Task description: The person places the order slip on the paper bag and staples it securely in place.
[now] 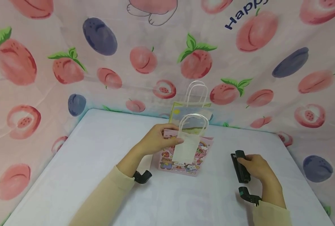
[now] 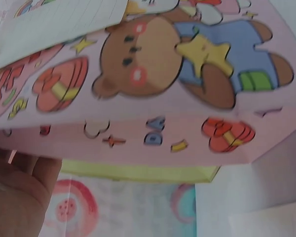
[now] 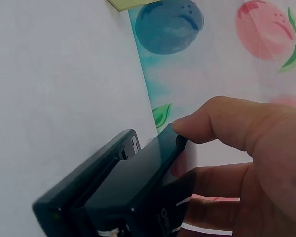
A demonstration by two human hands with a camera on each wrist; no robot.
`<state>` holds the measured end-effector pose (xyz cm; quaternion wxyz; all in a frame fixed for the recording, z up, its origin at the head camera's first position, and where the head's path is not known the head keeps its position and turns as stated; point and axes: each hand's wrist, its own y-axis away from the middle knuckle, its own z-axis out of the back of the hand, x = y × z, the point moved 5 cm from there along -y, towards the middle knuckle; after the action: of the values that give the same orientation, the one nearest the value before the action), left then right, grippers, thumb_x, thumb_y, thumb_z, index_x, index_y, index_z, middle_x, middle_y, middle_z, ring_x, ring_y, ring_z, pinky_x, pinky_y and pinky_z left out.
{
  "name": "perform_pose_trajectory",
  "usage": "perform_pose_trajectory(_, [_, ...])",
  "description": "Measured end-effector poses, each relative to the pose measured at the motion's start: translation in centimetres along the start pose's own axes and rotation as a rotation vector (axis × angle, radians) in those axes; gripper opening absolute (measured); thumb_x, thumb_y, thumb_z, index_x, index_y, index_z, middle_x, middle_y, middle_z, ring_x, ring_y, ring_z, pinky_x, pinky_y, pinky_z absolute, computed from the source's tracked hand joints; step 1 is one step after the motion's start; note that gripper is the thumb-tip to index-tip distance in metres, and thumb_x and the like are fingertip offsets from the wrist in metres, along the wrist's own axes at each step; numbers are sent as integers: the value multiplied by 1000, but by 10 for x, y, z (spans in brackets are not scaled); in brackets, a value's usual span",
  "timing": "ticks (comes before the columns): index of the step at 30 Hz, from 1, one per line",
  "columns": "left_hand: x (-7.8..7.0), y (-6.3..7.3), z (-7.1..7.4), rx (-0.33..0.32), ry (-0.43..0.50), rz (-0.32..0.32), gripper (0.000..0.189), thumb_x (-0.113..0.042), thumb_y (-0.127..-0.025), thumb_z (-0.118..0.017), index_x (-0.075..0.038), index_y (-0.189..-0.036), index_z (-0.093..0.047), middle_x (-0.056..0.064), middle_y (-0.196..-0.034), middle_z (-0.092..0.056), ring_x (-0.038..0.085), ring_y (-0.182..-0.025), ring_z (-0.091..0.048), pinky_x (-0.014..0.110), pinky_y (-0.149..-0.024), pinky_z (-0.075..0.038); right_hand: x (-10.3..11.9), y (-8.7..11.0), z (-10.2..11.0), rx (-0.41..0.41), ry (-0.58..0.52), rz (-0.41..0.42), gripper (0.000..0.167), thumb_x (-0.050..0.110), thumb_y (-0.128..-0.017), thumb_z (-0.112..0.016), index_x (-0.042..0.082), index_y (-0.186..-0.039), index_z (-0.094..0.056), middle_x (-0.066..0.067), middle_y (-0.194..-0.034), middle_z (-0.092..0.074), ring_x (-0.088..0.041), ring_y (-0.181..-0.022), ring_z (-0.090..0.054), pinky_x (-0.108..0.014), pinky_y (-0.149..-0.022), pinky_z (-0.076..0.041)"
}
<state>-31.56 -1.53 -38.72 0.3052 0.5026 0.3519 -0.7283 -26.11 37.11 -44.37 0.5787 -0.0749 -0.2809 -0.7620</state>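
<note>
My left hand [image 1: 157,139] pinches the upper left edge of a pink paper gift bag [image 1: 180,169], its thumb at the front over a small white lined paper [image 1: 185,150]. Cartoon animals cover the bag, and a white handle [image 1: 194,116] loops up from its top. The left wrist view shows a printed bear [image 2: 143,59] and the lined paper [image 2: 64,32] against the bag's front. Off to the right, my right hand [image 1: 256,166] grips a black stapler [image 1: 242,168]. In the right wrist view, the thumb lies on the stapler's [image 3: 133,182] top arm, with fingers along its side.
Behind the pink bag stands a second gift bag [image 1: 188,117] with yellow-green edges and a white handle. A pale flat piece [image 1: 145,164] lies partly hidden by the left wrist. A fruit-printed cloth [image 1: 162,56] hangs behind the white table [image 1: 99,138].
</note>
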Motion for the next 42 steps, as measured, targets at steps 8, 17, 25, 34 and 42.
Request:
perform_pose_trajectory(8, [-4,3,16,57,-116,-56,38,-26,-88,-84,-24,-124,-72,-4,-120,-71,16,-108,-66,43,-92,-57,4,5,7,-45,38,32,77,47,-104,-52,-14,-149,-40,-41,-144,-48,-57,-128,-50,-71,-100,-46])
perform_pose_trajectory(17, [0,15,28,197,-129,3,57,-16,-85,-85,-16,-138,-63,1,-128,-67,25,-122,-63,47,-108,-52,56,34,11,-158,-61,270,83,52,-100,-64,5,-161,-33,-31,-151,-46,-52,-138,-43,-71,-102,-45])
perform_pose_trajectory(25, [1,16,31,239,-167,8,63,-22,-86,-85,-21,-143,-58,0,-134,-65,29,-132,-58,52,-112,-48,95,48,0,-136,-269,559,73,34,-97,-74,19,-159,-39,-14,-149,-54,-32,-133,-52,-41,-103,-51])
perform_pose_trajectory(34, [1,19,29,256,-197,35,70,-23,-84,-87,-24,-146,-55,-4,-139,-62,26,-135,-57,52,-114,-47,116,49,-16,-64,-466,752,64,14,-95,-76,20,-152,-49,-3,-144,-58,-11,-126,-58,-26,-103,-53])
perform_pose_trajectory(42, [-1,18,28,260,-221,32,67,-24,-84,-87,-20,-144,-57,-5,-130,-68,23,-130,-61,47,-112,-49,121,47,-25,-45,-563,703,46,15,-96,-75,17,-139,-61,-3,-131,-66,-17,-117,-66,-31,-96,-59])
